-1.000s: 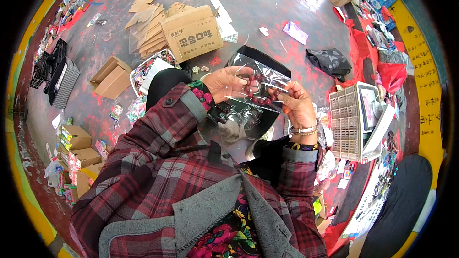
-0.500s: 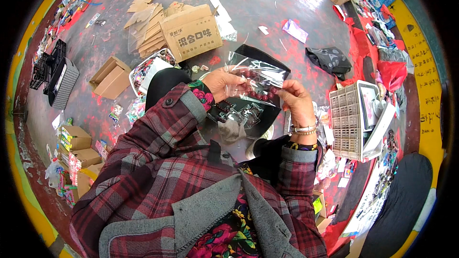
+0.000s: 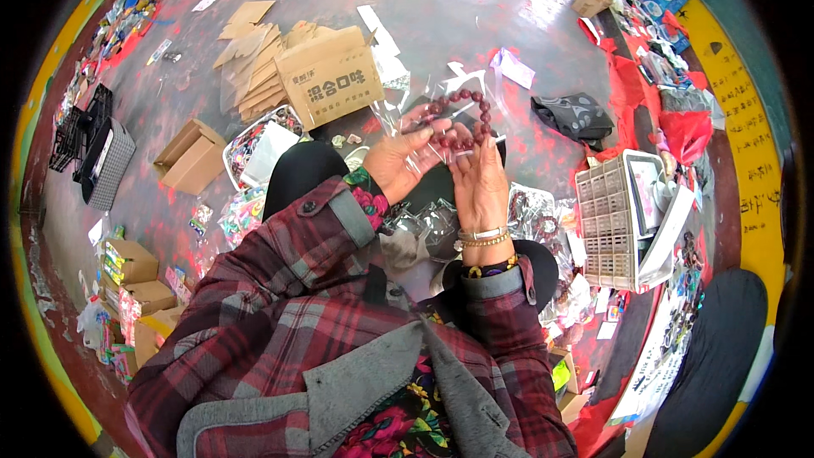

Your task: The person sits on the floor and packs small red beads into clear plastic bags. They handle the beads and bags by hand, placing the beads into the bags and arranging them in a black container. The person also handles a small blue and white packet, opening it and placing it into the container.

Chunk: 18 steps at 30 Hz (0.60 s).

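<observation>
Dark red beads form a bracelet (image 3: 485, 110), held up in front of me in a ring. Thin clear plastic of a bag (image 3: 390, 112) shines around it; whether the beads lie inside or against it I cannot tell. My left hand (image 3: 400, 159) pinches the plastic at the ring's left side, fingers closed. Thumb and fingers of my right hand (image 3: 482, 185) close on the bracelet's lower right. On my lap below lie several small clear packets (image 3: 437, 219) and a grey cloth-like bundle (image 3: 403, 248).
Ahead stand a cardboard box (image 3: 331, 76) and flattened cardboard (image 3: 254, 68). A white tub of small goods (image 3: 270, 140) sits left of my knee, beside an open carton (image 3: 188, 157). To the right are a plastic crate (image 3: 604, 225), a dark bag (image 3: 572, 119) and bagged beads (image 3: 534, 214).
My right hand has moved left and turned palm toward me, closer to my left hand. The bracelet has risen and opened into a rounder ring. My right knee has shifted into view.
</observation>
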Motion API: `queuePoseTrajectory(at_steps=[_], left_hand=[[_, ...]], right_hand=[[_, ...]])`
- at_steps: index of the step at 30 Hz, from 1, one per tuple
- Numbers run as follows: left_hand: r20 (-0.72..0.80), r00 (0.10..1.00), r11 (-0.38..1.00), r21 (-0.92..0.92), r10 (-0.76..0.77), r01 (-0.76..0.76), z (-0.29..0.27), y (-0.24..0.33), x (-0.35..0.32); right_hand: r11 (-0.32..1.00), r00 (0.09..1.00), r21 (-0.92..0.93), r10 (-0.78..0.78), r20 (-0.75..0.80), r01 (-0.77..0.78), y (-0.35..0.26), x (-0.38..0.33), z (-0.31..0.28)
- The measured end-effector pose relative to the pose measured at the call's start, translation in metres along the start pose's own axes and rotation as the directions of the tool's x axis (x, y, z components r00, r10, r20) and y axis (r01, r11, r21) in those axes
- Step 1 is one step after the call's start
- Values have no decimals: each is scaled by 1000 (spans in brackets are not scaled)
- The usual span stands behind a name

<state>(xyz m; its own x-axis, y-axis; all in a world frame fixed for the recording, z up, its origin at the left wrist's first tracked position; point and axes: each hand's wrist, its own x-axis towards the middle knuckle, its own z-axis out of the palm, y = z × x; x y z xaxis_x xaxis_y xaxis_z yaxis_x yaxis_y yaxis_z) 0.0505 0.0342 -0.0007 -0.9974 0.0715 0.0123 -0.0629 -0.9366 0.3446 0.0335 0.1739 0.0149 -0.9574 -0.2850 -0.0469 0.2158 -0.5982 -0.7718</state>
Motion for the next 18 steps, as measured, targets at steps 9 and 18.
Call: queuePoseTrajectory(at_steps=[9,18], left_hand=[[-11,975,952,213,-222,219,-11,-15,-12],[4,973,788,588,-230,184,-11,19,5]], right_hand=[[989,991,85,-116,-62,121,-27,12,-21],[973,989,-224,87,118,-59,-54,0,-33]])
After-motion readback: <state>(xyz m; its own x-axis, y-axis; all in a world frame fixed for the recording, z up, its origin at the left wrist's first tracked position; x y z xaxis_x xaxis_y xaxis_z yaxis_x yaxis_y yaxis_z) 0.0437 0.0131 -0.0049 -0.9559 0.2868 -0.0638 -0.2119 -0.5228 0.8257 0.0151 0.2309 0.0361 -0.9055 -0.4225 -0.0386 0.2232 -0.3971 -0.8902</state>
